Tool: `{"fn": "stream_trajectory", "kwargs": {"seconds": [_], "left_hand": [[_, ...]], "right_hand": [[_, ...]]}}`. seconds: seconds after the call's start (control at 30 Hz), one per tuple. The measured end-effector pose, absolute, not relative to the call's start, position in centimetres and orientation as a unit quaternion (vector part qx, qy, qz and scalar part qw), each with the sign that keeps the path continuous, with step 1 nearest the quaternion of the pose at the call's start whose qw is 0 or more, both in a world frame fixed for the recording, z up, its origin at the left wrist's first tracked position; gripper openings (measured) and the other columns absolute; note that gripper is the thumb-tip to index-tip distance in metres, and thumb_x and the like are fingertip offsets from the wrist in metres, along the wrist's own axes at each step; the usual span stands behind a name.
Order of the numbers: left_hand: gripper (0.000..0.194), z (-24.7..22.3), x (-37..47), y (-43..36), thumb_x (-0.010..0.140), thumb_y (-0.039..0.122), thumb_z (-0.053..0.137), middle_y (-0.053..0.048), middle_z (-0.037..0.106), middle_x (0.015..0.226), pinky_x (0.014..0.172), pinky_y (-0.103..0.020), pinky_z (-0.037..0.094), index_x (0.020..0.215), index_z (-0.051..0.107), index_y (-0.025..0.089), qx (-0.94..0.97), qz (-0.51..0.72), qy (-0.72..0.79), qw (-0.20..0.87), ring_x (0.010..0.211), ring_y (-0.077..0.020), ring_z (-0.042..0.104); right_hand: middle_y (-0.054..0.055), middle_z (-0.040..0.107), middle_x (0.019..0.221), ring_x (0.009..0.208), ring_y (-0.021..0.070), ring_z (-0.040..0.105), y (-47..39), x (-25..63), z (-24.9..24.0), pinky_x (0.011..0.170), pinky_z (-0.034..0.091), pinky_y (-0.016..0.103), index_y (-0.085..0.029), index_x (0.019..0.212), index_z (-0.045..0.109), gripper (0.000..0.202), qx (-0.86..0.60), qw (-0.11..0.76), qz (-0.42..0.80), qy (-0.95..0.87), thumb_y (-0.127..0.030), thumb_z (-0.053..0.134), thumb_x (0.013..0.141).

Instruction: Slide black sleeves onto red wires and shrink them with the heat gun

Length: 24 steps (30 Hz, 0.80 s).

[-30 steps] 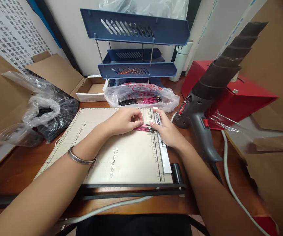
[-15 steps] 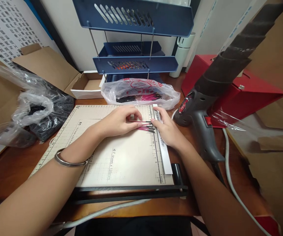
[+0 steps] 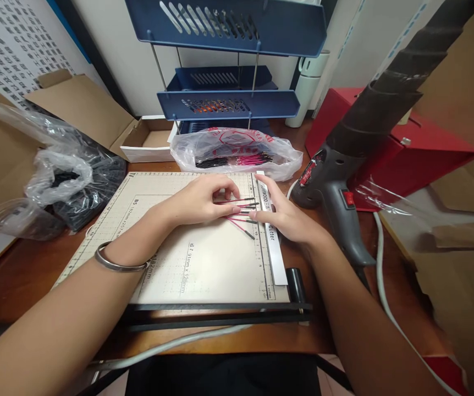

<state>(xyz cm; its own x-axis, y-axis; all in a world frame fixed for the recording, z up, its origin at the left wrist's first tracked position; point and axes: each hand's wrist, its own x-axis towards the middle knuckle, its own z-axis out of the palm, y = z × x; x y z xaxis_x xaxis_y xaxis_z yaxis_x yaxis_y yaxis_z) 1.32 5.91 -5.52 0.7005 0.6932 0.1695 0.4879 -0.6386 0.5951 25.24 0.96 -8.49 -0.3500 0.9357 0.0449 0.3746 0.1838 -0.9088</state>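
On the cream board [image 3: 212, 264] of a paper cutter lie several thin pink wires [image 3: 239, 224] with black ends, fanned out a little. My left hand [image 3: 208, 201] pinches the wires between thumb and fingers, with its fingers curled. My right hand [image 3: 284, 214] is at the board's right edge, its thumb touching the wires near their black ends. Its index finger stretches forward over the white strip [image 3: 276, 264], apart from the thumb.
Behind the board sits a plastic bag [image 3: 237, 151] of wires, below a blue rack [image 3: 229, 104]. A heat gun [image 3: 344, 181] and red box [image 3: 418, 159] stand right. At left are a bag of black pieces [image 3: 84, 187] and an open carton [image 3: 150, 140].
The wires have spread apart, and one black end now points toward the front. My right thumb has moved down and left along them. The view has shifted slightly.
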Motion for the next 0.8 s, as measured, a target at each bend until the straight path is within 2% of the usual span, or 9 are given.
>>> {"fn": "stream_trajectory", "kwargs": {"seconds": [0.1, 0.17, 0.33, 0.43, 0.5, 0.57, 0.67, 0.8], "left_hand": [[0.034, -5.5, 1.3, 5.8, 0.092, 0.050, 0.073, -0.003, 0.069, 0.083, 0.068, -0.027, 0.043, 0.099, 0.075, 0.017, 0.878, 0.196, 0.337, 0.278, 0.073, -0.0140, 0.056], [0.035, -5.5, 1.3, 5.8, 0.092, 0.051, 0.073, -0.003, 0.070, 0.084, 0.068, -0.027, 0.043, 0.099, 0.075, 0.017, 0.876, 0.196, 0.337, 0.284, 0.072, -0.0140, 0.055], [0.032, -5.6, 1.3, 5.9, 0.092, 0.048, 0.072, -0.004, 0.070, 0.085, 0.069, -0.028, 0.043, 0.096, 0.074, 0.017, 0.883, 0.201, 0.334, 0.263, 0.074, -0.0147, 0.056], [0.030, -5.6, 1.3, 6.0, 0.092, 0.047, 0.071, -0.004, 0.071, 0.085, 0.069, -0.028, 0.043, 0.096, 0.074, 0.017, 0.881, 0.202, 0.336, 0.263, 0.074, -0.0149, 0.057], [0.028, -5.6, 1.3, 6.0, 0.092, 0.044, 0.069, -0.004, 0.071, 0.086, 0.069, -0.029, 0.043, 0.096, 0.074, 0.017, 0.881, 0.196, 0.339, 0.267, 0.075, -0.0152, 0.057], [0.026, -5.5, 1.2, 6.0, 0.093, 0.041, 0.067, -0.005, 0.072, 0.088, 0.070, -0.029, 0.044, 0.097, 0.074, 0.017, 0.881, 0.193, 0.338, 0.268, 0.076, -0.0156, 0.058], [0.025, -5.4, 1.1, 6.0, 0.094, 0.038, 0.063, -0.006, 0.074, 0.092, 0.073, -0.030, 0.045, 0.099, 0.073, 0.016, 0.882, 0.197, 0.338, 0.264, 0.077, -0.0161, 0.059], [0.024, -5.3, 1.2, 6.0, 0.094, 0.037, 0.061, -0.005, 0.074, 0.091, 0.073, -0.031, 0.045, 0.098, 0.073, 0.016, 0.877, 0.190, 0.351, 0.266, 0.078, -0.0169, 0.060]], "right_hand": [[0.016, 0.025, 0.178, 0.166, 0.0347, 0.022, 0.9, 25.4, -8.6, 0.135, 0.021, 0.056, -0.019, 0.168, 0.021, 0.108, -0.464, 0.321, 0.438, -0.700, -0.052, 0.077, 0.081], [0.017, 0.025, 0.178, 0.167, 0.0348, 0.020, 1.0, 25.3, -8.8, 0.136, 0.020, 0.055, -0.017, 0.168, 0.022, 0.109, -0.467, 0.326, 0.429, -0.701, -0.053, 0.078, 0.081], [0.017, 0.026, 0.178, 0.165, 0.0345, 0.027, 1.0, 25.4, -8.6, 0.135, 0.023, 0.054, -0.017, 0.169, 0.022, 0.106, -0.473, 0.326, 0.430, -0.697, -0.052, 0.076, 0.085], [0.016, 0.026, 0.178, 0.163, 0.0349, 0.033, 0.4, 25.7, -7.9, 0.132, 0.029, 0.057, -0.021, 0.173, 0.010, 0.123, -0.467, 0.298, 0.475, -0.684, -0.055, 0.083, 0.080], [0.015, 0.019, 0.180, 0.164, 0.0361, 0.030, 0.0, 25.8, -7.6, 0.133, 0.028, 0.058, -0.023, 0.174, 0.003, 0.139, -0.477, 0.275, 0.471, -0.689, -0.055, 0.091, 0.072], [0.015, 0.011, 0.182, 0.167, 0.0370, 0.022, -0.2, 25.7, -7.4, 0.135, 0.022, 0.058, -0.021, 0.174, 0.003, 0.143, -0.488, 0.264, 0.436, -0.709, -0.052, 0.094, 0.068], [0.015, 0.012, 0.182, 0.168, 0.0360, 0.018, 0.1, 25.6, -7.6, 0.136, 0.019, 0.057, -0.019, 0.173, 0.011, 0.126, -0.476, 0.279, 0.392, -0.736, -0.044, 0.087, 0.075], [0.015, 0.033, 0.175, 0.158, 0.0368, 0.039, 0.3, 25.4, -7.8, 0.130, 0.034, 0.058, -0.019, 0.169, 0.025, 0.103, -0.472, 0.312, 0.348, -0.747, -0.038, 0.078, 0.082]]}}
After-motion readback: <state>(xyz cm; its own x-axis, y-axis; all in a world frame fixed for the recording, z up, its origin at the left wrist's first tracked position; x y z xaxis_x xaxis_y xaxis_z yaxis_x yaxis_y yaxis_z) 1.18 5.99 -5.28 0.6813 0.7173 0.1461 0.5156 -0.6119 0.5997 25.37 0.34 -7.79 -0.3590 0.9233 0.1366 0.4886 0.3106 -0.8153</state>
